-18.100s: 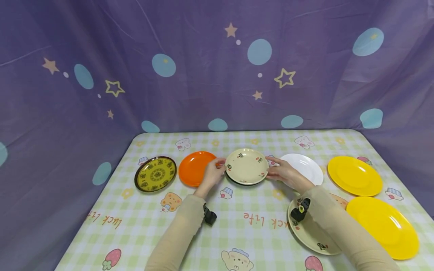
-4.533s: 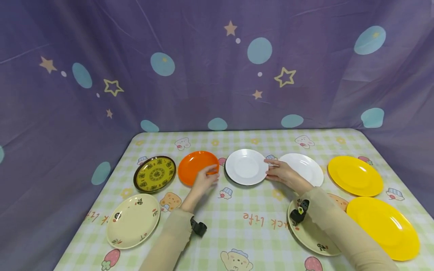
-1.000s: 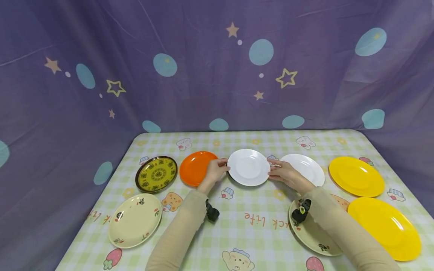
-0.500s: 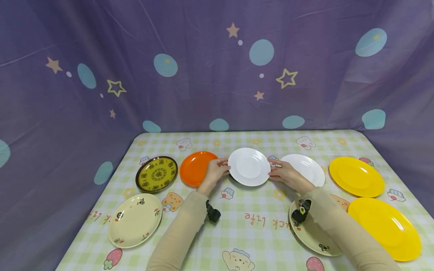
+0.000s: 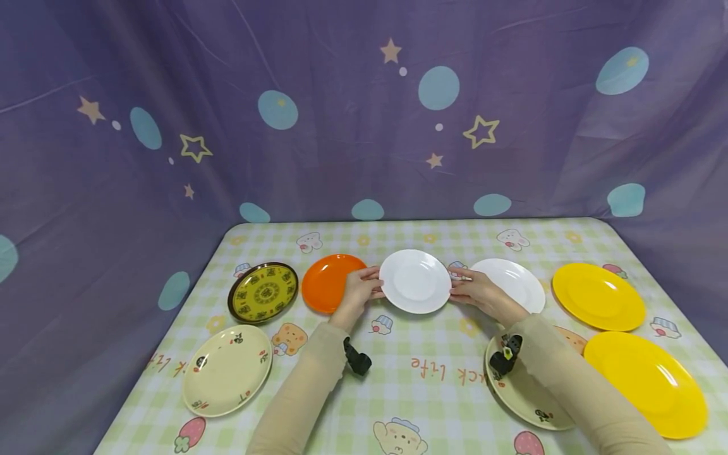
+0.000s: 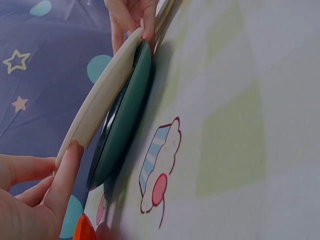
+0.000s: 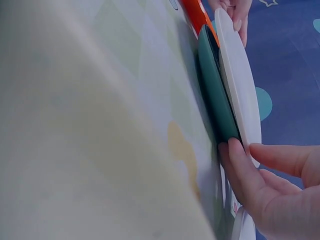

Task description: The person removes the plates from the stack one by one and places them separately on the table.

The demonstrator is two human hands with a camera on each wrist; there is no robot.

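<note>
In the head view a white plate (image 5: 415, 281) is held between both hands at the table's middle. My left hand (image 5: 357, 292) pinches its left rim between thumb and fingers. My right hand (image 5: 480, 294) grips the right rim, its fingertips also at the edge of a plate beneath. That lower plate is dark green (image 6: 122, 125), black inside, and lies on the cloth; the white plate hides it in the head view. From the left wrist, the white plate shows tilted, its left side raised off the green one. An orange plate (image 5: 325, 283) lies beside my left hand.
Further left lie a brown-rimmed patterned plate (image 5: 263, 292) and a cream plate (image 5: 227, 373). Behind my right hand is another white plate (image 5: 514, 281). A second cream plate (image 5: 531, 398) is partly under my right forearm. Two yellow plates (image 5: 597, 296) lie at the right.
Earlier a cream plate was held in the middle; it now lies front left. My left hand has since taken the white plate's left rim. The white plate has lately shifted slightly left.
</note>
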